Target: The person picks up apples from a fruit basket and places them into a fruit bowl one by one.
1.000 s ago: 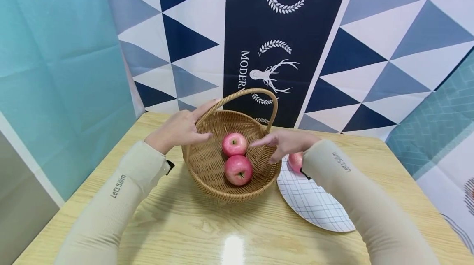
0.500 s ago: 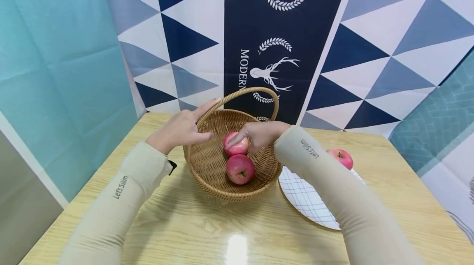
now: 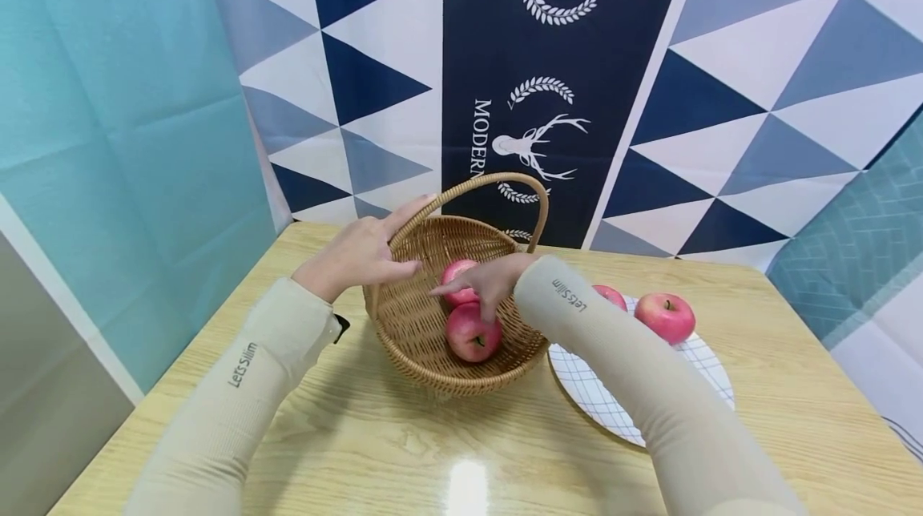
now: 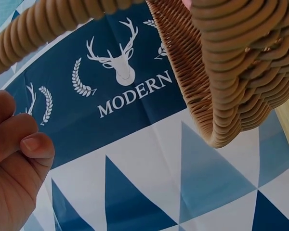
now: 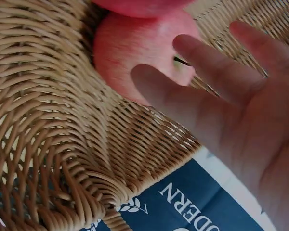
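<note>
A wicker basket (image 3: 404,340) stands tilted with its mouth toward me. Two red apples lie inside, the rear apple (image 3: 456,269) partly hidden by my right hand and the front apple (image 3: 472,336) nearer the rim. My left hand (image 3: 356,255) holds the basket's handle (image 3: 497,178) low on its left side; in the left wrist view several curled fingers (image 4: 24,137) show below the handle. My right hand (image 3: 490,280) reaches into the basket with parted fingers over the apples. In the right wrist view, its fingertips (image 5: 147,79) lie in front of an apple (image 5: 130,53); contact is unclear.
To the basket's right, a round checked white board (image 3: 613,404) lies on the wooden table (image 3: 389,460). A red apple (image 3: 665,317) sits on it, and another apple (image 3: 610,295) shows partly behind my right sleeve. A patterned cloth (image 3: 375,59) hangs behind the table.
My right hand has moved left from the basket's right rim to over the apples inside. The apples on the board have come into fuller view. The left hand stays at the handle.
</note>
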`<state>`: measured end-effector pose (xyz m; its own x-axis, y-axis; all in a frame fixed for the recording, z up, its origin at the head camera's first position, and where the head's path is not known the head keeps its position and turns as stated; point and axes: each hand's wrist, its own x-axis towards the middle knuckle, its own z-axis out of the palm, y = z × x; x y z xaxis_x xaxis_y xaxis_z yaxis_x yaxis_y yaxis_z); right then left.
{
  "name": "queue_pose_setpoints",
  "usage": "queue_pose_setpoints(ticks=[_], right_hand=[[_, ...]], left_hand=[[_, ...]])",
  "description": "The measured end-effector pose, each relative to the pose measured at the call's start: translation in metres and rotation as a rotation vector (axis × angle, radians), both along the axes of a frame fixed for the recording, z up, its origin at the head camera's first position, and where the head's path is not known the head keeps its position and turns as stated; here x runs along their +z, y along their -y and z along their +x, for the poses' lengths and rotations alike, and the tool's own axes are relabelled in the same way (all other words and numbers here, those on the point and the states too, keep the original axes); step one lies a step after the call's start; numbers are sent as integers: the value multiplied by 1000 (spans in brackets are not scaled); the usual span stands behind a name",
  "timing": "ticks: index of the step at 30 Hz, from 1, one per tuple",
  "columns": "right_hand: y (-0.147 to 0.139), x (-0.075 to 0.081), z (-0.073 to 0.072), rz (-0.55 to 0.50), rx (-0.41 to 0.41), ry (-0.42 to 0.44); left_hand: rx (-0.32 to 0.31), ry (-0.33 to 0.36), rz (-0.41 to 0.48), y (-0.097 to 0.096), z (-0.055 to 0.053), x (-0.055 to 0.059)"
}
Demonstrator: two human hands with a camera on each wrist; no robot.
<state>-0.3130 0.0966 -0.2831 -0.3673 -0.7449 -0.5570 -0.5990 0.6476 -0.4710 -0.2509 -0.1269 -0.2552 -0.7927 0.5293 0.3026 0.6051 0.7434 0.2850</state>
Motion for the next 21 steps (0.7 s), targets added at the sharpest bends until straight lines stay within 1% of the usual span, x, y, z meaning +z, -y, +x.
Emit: queue_pose_setpoints(ticks=[5, 8, 15, 18, 21], right_hand=[[5, -7, 1, 112, -5, -52], [7, -11, 2, 164, -25, -60], [9, -17, 3, 243, 29, -55], [8, -17, 3, 280, -16, -39], [9, -17, 3, 300, -65, -4]], left_hand=[[-8, 5, 7, 0, 1, 1], [-20, -2, 17, 0, 1, 0], [-18, 20, 33, 1, 0, -2], [-18, 25, 40, 1, 0, -2], [-13, 18, 44, 2, 0, -3]])
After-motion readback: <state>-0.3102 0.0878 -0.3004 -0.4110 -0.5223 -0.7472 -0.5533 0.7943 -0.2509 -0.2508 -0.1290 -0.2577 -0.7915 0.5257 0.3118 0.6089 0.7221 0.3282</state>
